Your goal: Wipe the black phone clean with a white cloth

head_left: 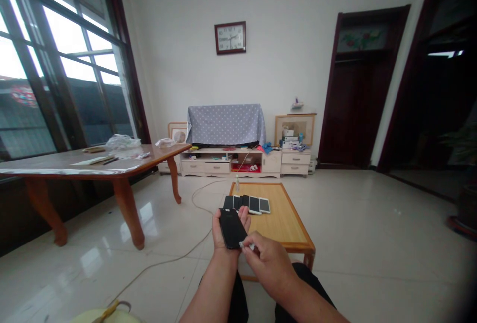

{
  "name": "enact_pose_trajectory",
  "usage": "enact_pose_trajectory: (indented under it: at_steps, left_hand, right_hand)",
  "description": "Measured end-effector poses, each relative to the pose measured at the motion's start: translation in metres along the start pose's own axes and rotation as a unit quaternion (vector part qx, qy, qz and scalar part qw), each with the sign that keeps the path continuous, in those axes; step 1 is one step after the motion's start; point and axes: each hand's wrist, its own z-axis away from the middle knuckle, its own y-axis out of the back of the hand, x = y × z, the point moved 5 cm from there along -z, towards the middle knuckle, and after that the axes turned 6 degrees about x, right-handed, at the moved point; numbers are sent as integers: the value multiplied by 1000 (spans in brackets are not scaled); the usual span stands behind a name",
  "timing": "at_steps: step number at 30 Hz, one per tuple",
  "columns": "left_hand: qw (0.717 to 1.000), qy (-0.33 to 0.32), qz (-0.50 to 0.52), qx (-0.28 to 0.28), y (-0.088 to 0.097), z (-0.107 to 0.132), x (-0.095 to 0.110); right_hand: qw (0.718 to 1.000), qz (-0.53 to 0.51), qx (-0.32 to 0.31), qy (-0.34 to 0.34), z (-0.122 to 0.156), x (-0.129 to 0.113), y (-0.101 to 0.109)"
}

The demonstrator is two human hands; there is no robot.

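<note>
- Left hand: forearm rising from the bottom edge; palm up, cradling the phone, thumb along its left side, fingertips beyond its right side.
- Right hand: forearm entering from lower right; thumb and forefinger pinching a small crumpled whitish scrap, material uncertain, at the phone's near right corner.
- Black rectangular smartphone: resting in the left hand, at the low table's near-left side; long axis slanting from far left to near right; small white mark near its far end.
- Low pale-wood table with orange-brown rim: top extending rightward past the overlapping row of flat black and white phones; small clear bottle near its far-left corner.
- Glossy pale tiled floor: spreading on both sides.
</note>
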Motion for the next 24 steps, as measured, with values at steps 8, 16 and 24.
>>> enact_pose_trajectory:
  at_steps: [8,16,24]
  left_hand:
    - [998,25,-18,-46,-5,3,-9]
    - [980,32,-49,-193,-15,12,-2]
    - [930,50,-93,-352,-39,30,-16]
  right_hand:
    - [1000,-4,-9,19,3,-9,-2]
    - [999,-50,-8,-18,8,9,0]
    - [988,-129,53,-72,-4,19,2]
